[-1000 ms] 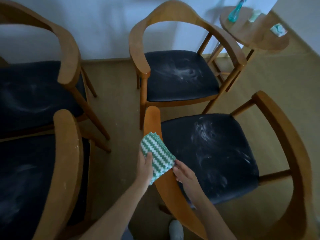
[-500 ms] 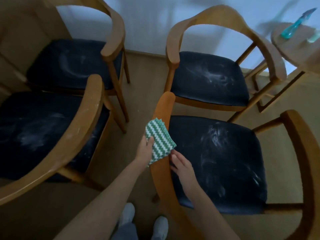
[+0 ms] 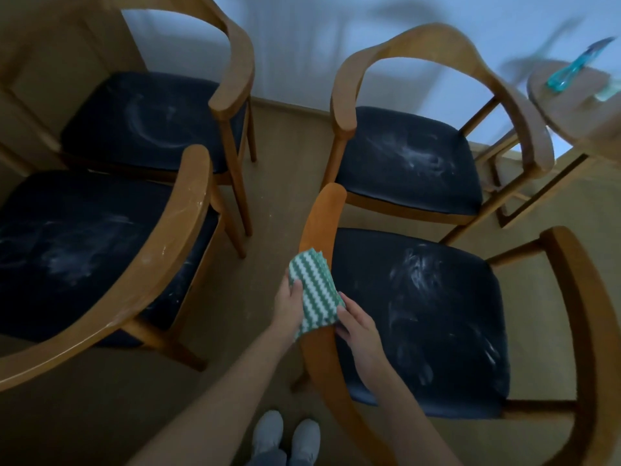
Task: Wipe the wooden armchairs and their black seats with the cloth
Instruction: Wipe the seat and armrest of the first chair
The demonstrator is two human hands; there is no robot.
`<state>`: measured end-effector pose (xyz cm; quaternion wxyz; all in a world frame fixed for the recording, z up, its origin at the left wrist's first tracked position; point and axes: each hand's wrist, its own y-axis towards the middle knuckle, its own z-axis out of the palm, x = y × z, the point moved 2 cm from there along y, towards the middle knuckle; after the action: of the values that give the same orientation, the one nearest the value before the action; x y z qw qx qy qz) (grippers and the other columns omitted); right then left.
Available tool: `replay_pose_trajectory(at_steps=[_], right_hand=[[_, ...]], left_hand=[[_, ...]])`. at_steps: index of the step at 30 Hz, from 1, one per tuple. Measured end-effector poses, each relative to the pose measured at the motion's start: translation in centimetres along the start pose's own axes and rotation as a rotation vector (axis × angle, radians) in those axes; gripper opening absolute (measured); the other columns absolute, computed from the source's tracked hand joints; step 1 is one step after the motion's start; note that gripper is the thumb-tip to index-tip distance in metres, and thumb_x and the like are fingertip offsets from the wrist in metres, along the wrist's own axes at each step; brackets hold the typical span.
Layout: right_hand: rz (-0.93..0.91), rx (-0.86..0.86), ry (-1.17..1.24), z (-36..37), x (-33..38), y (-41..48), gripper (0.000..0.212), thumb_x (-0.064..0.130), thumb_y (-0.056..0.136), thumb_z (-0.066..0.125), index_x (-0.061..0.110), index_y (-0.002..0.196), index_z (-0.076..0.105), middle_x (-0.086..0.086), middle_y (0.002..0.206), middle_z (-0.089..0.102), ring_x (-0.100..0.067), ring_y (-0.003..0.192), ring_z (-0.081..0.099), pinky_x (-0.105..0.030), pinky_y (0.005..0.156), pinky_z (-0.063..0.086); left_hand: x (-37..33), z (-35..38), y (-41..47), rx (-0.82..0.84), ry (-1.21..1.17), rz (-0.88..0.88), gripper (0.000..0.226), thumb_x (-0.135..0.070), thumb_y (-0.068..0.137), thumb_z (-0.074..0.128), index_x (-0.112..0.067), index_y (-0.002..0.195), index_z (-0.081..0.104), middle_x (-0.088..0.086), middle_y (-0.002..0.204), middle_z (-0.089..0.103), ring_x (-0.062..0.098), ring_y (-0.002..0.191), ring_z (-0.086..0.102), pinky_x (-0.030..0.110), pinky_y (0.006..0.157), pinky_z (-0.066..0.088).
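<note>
Gripping cloth [image 3: 314,290] — left hand [image 3: 289,306] — armrest [image 3: 322,213]

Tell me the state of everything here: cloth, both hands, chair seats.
Green-and-white zigzag cloth: folded, draped over the near right chair's wooden armrest.
Left hand: grips the cloth.
Right hand: touches the cloth's edge; grip unclear.
Black seats, near right, far right, near left, far left: all smeared with white dust.
Teal spray bottle: on the round wooden side table, blurred.
</note>
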<state>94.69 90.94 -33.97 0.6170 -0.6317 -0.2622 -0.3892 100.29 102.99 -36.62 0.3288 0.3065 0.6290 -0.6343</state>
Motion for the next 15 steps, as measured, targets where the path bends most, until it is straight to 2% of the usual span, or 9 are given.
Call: replay_pose_trajectory(at_steps=[2, 4, 7, 9, 12, 15], right_hand=[[0.003, -0.019, 0.011, 0.0, -0.1, 0.0, 0.03, 0.013, 0.098, 0.045, 0.017, 0.127, 0.05, 0.004, 0.117, 0.062, -0.004, 0.1, 0.061, -0.018, 0.078, 0.052], [0.02, -0.021, 0.013, 0.0, -0.3, 0.0, 0.032, 0.015, 0.098, 0.045, 0.016, 0.13, 0.05, 0.001, 0.124, 0.059, -0.008, 0.107, 0.058, -0.022, 0.089, 0.049], [0.028, 0.0, 0.0, -0.1, -0.1, -0.2, 0.034, 0.013, 0.098, 0.045, 0.015, 0.132, 0.048, 0.0, 0.122, 0.061, -0.007, 0.104, 0.059, -0.02, 0.084, 0.05], [0.053, 0.017, -0.012, -0.3, 0.2, 0.0, 0.04, 0.014, 0.097, 0.048, 0.015, 0.137, 0.043, -0.002, 0.128, 0.057, -0.012, 0.111, 0.058, -0.025, 0.091, 0.049], [0.081, 0.064, -0.04, -0.6, 0.5, 0.3, 0.047, 0.015, 0.096, 0.05, 0.013, 0.141, 0.038, -0.005, 0.141, 0.046, -0.019, 0.126, 0.048, -0.035, 0.106, 0.04], [0.091, 0.121, -0.047, -1.0, 0.8, 0.3, 0.047, 0.012, 0.096, 0.049, 0.011, 0.141, 0.037, -0.006, 0.144, 0.042, -0.019, 0.131, 0.043, -0.032, 0.107, 0.037]], left_hand=[[-1.6, 0.3, 1.4, 0.003, 0.085, 0.024, 0.039, -0.028, 0.103, 0.029, -0.019, 0.14, 0.036, 0.009, 0.122, 0.058, 0.021, 0.103, 0.06, 0.04, 0.09, 0.05], [-1.5, 0.4, 1.3, -0.005, 0.094, 0.027, 0.041, -0.028, 0.103, 0.029, -0.019, 0.143, 0.034, 0.009, 0.124, 0.056, 0.021, 0.105, 0.058, 0.037, 0.089, 0.049], [0.1, 0.4, -0.5, -0.031, 0.06, 0.042, 0.04, -0.027, 0.103, 0.03, -0.021, 0.143, 0.033, 0.007, 0.123, 0.058, 0.02, 0.105, 0.059, 0.039, 0.091, 0.049], [2.2, 0.3, -2.3, -0.049, 0.012, 0.009, 0.038, -0.027, 0.103, 0.031, -0.022, 0.141, 0.034, 0.007, 0.121, 0.06, 0.019, 0.102, 0.061, 0.04, 0.09, 0.051], [4.6, 0.7, -5.7, -0.069, -0.092, -0.035, 0.03, -0.025, 0.102, 0.031, -0.026, 0.132, 0.036, -0.003, 0.108, 0.062, 0.008, 0.093, 0.062, 0.025, 0.075, 0.05], [5.7, 1.9, -8.9, -0.141, -0.093, -0.02, 0.026, -0.018, 0.102, 0.031, -0.027, 0.126, 0.033, -0.011, 0.106, 0.057, -0.015, 0.084, 0.055, 0.006, 0.069, 0.043]])
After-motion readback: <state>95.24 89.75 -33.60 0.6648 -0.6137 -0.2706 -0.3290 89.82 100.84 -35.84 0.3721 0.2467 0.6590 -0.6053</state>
